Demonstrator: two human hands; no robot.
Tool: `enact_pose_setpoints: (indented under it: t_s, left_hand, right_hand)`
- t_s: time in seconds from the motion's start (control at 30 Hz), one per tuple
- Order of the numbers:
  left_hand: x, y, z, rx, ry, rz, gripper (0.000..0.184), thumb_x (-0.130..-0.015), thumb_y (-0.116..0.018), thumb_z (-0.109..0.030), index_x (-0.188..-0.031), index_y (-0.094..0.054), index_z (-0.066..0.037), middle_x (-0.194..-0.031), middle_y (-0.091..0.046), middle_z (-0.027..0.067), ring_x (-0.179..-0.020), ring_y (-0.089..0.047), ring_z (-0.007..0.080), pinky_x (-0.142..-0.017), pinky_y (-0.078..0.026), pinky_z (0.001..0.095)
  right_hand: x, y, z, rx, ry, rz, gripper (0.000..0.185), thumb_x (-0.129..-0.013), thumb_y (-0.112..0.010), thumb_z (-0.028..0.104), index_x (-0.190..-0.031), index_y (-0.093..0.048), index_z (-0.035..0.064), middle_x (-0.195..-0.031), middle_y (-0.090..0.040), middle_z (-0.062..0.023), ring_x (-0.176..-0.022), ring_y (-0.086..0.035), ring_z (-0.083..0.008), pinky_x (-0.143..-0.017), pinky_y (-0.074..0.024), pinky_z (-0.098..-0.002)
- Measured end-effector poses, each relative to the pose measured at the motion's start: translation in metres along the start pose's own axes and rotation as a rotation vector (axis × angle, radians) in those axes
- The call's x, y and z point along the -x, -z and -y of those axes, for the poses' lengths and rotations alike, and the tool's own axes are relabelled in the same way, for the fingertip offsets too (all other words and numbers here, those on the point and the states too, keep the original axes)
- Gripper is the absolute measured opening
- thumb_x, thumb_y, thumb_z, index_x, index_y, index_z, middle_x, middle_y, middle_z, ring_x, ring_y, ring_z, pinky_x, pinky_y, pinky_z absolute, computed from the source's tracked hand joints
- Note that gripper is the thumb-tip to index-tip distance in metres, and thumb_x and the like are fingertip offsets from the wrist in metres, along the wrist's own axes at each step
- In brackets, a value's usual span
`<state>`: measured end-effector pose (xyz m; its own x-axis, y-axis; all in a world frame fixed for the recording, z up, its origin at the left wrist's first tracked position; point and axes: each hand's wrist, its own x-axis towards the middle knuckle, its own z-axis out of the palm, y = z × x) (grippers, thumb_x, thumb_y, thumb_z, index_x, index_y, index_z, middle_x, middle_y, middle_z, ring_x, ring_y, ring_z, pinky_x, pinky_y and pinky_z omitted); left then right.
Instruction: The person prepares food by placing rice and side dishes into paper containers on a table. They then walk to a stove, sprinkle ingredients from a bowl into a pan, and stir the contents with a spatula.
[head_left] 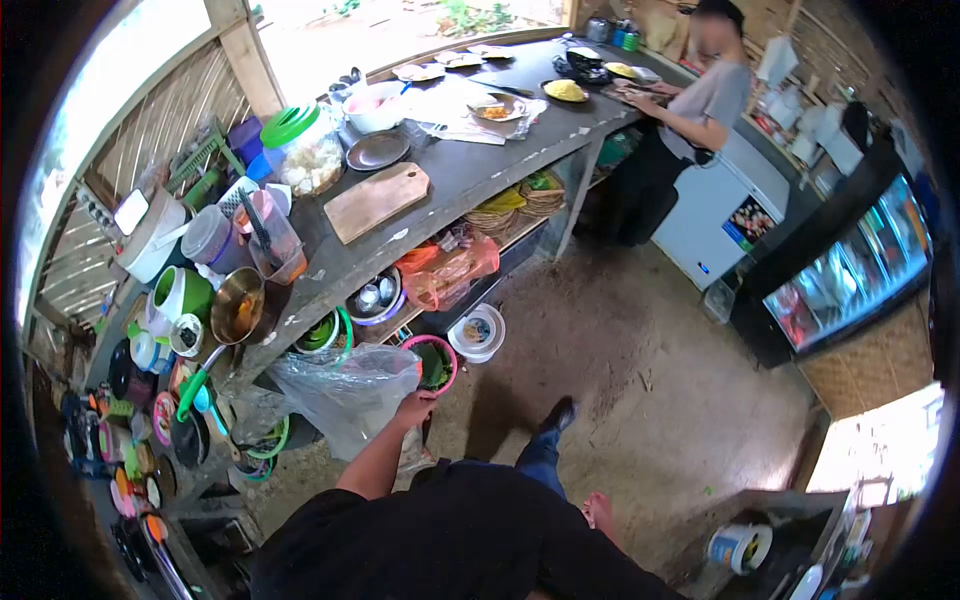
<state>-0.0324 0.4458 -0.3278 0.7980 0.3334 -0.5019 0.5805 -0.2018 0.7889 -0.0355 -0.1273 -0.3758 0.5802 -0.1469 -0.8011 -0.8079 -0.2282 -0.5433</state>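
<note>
At the near edge of a pink basket (449,384) that holds green leaves, my left hand (414,408) has its fingers closed on the rim. A clear plastic bag (345,385) hangs just to the left of that hand. My right hand (600,512) hangs low beside my body, over the floor; its fingers look loose and slightly apart, with nothing seen in them. Right behind the basket stands a white bucket (477,335) on the floor.
A long dark counter (450,120) carries a wooden board (377,202), plates and tubs. Pans and containers crowd the left. At the counter's far end stands a person (690,110), near a white freezer (715,210) and a glass-fronted fridge (850,270). Another bucket (738,548) sits lower right.
</note>
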Motion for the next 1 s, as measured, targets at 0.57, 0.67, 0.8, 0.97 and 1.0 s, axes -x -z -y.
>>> enact_pose_setpoints:
  t_s: [0.57,0.67,0.8,0.97,1.0]
  left_hand:
    - [-0.123,-0.094,-0.214,0.135,0.122,-0.405,0.031,-0.081,-0.063,-0.018,-0.108,-0.064,-0.003,-0.084,-0.067,0.0115,-0.061,-0.062,0.0143,-0.06,-0.05,0.0285]
    - [-0.172,-0.057,-0.279,0.195,-0.059,-0.525,0.027,-0.083,-0.065,-0.014,-0.108,-0.064,-0.005,-0.083,-0.066,0.0067,-0.063,-0.057,0.0092,-0.058,-0.046,0.0245]
    - [-0.216,0.025,-0.413,0.199,-0.345,-0.718,0.022,-0.084,-0.065,-0.012,-0.105,-0.065,-0.005,-0.077,-0.062,0.0021,-0.063,-0.052,0.006,-0.058,-0.043,0.0218]
    - [-0.255,0.149,-0.515,0.001,-0.499,-0.831,0.02,-0.086,-0.063,-0.012,-0.105,-0.064,-0.006,-0.076,-0.06,0.0015,-0.062,-0.051,0.006,-0.056,-0.042,0.0218]
    - [-0.264,0.179,-0.529,-0.02,-0.557,-0.861,0.02,-0.086,-0.063,-0.011,-0.105,-0.064,-0.006,-0.076,-0.06,0.0013,-0.062,-0.051,0.006,-0.056,-0.042,0.0216]
  right_hand:
    - [-0.312,-0.027,0.549,0.367,0.475,0.132,0.027,-0.089,-0.048,0.011,-0.113,-0.059,0.0036,-0.078,-0.059,-0.0037,-0.058,-0.054,-0.0108,-0.047,-0.0428,-0.024]
    - [-0.257,-0.111,0.698,0.241,0.724,0.272,0.026,-0.09,-0.053,0.01,-0.114,-0.059,0.0037,-0.079,-0.059,-0.0022,-0.058,-0.05,-0.0068,-0.048,-0.0415,-0.0219]
    - [-0.167,-0.229,0.857,0.162,1.13,0.543,0.025,-0.09,-0.054,0.009,-0.113,-0.061,0.0024,-0.081,-0.059,-0.0005,-0.062,-0.049,-0.0043,-0.056,-0.0421,-0.02]
    - [-0.082,-0.377,0.992,0.367,1.327,0.796,0.024,-0.087,-0.059,0.01,-0.11,-0.064,0.0039,-0.077,-0.058,-0.0001,-0.064,-0.05,-0.0056,-0.06,-0.0426,-0.0198]
    - [-0.061,-0.408,1.015,0.407,1.389,0.828,0.024,-0.086,-0.059,0.01,-0.109,-0.064,0.0045,-0.077,-0.058,-0.0006,-0.064,-0.05,-0.0061,-0.06,-0.0431,-0.0204]
